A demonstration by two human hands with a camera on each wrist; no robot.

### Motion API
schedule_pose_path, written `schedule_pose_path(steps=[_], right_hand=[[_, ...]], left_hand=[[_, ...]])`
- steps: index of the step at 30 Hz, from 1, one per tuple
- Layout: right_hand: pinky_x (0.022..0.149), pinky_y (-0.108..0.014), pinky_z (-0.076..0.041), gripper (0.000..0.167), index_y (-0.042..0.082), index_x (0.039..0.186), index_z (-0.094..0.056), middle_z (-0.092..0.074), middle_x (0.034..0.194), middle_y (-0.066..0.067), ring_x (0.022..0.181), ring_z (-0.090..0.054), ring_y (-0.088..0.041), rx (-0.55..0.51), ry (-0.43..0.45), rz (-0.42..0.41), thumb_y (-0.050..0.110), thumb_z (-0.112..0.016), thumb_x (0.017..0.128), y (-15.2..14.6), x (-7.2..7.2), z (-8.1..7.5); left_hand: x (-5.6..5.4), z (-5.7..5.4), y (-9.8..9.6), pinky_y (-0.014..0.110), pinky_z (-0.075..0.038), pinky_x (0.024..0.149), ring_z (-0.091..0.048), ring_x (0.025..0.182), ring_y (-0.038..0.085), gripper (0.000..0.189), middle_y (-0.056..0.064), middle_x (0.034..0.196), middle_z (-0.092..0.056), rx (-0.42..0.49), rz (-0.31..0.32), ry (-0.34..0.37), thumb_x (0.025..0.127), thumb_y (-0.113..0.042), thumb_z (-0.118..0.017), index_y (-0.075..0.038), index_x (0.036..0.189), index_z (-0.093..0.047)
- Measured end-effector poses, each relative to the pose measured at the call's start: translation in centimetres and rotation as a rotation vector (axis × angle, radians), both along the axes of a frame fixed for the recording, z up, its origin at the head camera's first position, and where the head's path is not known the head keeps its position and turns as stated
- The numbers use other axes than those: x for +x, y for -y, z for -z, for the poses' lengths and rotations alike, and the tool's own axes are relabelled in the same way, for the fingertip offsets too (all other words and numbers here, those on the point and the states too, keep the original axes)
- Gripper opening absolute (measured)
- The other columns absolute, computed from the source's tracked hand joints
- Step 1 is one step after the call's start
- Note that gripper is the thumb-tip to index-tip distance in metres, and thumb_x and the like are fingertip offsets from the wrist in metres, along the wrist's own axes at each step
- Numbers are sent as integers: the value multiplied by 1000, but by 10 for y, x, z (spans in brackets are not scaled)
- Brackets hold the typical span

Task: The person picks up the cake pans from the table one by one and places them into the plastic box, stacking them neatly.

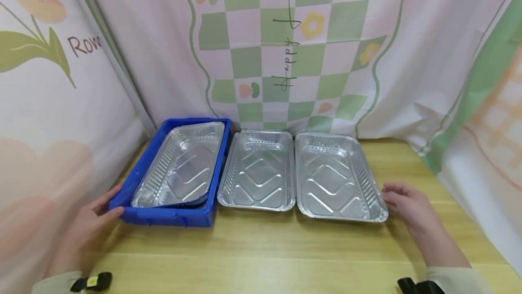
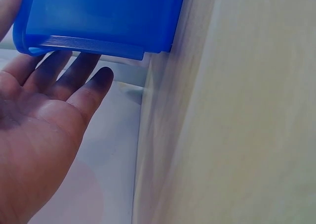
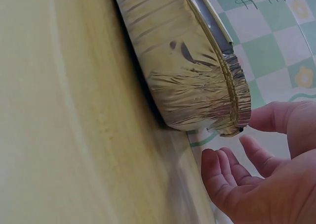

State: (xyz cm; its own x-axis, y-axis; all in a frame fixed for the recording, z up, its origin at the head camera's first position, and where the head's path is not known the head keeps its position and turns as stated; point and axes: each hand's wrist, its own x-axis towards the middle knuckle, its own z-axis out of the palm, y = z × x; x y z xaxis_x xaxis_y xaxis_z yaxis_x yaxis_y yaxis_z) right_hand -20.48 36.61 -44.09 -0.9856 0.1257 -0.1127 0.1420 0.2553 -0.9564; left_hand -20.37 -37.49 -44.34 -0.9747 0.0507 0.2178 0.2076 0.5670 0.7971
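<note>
A blue plastic crate (image 1: 171, 216) stands on the left, with a foil pan (image 1: 191, 162) lying tilted inside it. My left hand (image 1: 87, 224) is at the crate's near left corner, thumb by the rim; in the left wrist view its fingers (image 2: 74, 78) reach out loosely below the rim. To the crate's right lie a middle foil pan (image 1: 258, 174) and a right foil pan (image 1: 336, 178), side by side. Beside the right pan's near right corner is my right hand (image 1: 409, 208). Its thumb (image 3: 271, 116) comes right up to the crinkled rim, the other fingers loosely bent below.
Everything stands on a light wooden table (image 1: 261, 253). Behind it hangs a printed cloth (image 1: 281, 49) with green checks, and more cloth (image 1: 45, 117) closes off the left side. A patterned cloth (image 1: 485, 171) hangs along the right edge.
</note>
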Motion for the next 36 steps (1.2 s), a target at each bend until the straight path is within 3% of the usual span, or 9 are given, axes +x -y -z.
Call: schedule_pose_path(steps=[4, 7, 14, 19, 28, 36], right_hand=[[76, -24, -54, 59, -19, 136, -34, -60, 101, 11, 88, -62, -5, -9, -29, -23, 10, -64, 95, 0, 4, 4], [75, -24, -55, 53, -19, 133, -37, -62, 99, 12, 87, -63, -6, -45, -50, -36, 6, -64, 94, -2, 6, 5], [79, -25, -54, 59, -17, 136, -35, -62, 105, 10, 92, -62, -9, -58, -14, -72, 8, -67, 93, -4, 15, 4], [78, -27, -54, 39, -6, 128, -51, -65, 104, 6, 92, -64, -12, -130, -21, -90, 7, -66, 93, -6, 18, 5], [76, -28, -55, 25, 8, 118, -63, -69, 104, 2, 90, -66, -15, -226, -56, -116, 2, -63, 94, -6, 19, 8], [76, -28, -56, 25, 15, 110, -68, -70, 102, 0, 91, -67, -15, -320, -83, -132, -2, -60, 94, -6, 19, 12]], left_hand=[[0, -1, -1, 6, -41, 83, -47, 104, -15, 62, 17, 141, -43, -10, -6, 9, 94, -13, -67, -9, 150, -39], [0, -1, 0, 6, -41, 83, -47, 104, -15, 62, 21, 141, -42, -17, -9, 12, 95, -14, -67, -10, 150, -39], [0, 1, -1, 8, -43, 82, -50, 104, -12, 62, -7, 130, -51, 29, -6, 8, 94, -12, -67, -10, 150, -40], [0, 2, -2, 9, -44, 82, -51, 104, -11, 61, -20, 122, -52, 78, 4, 5, 94, -10, -67, -10, 149, -40], [0, 3, -1, 9, -45, 82, -52, 104, -10, 61, -24, 120, -52, 100, 14, 5, 94, -8, -66, -10, 149, -40], [0, 4, -1, 10, -45, 83, -53, 104, -9, 62, -23, 121, -52, 133, 30, 14, 94, -7, -66, -9, 150, -39]])
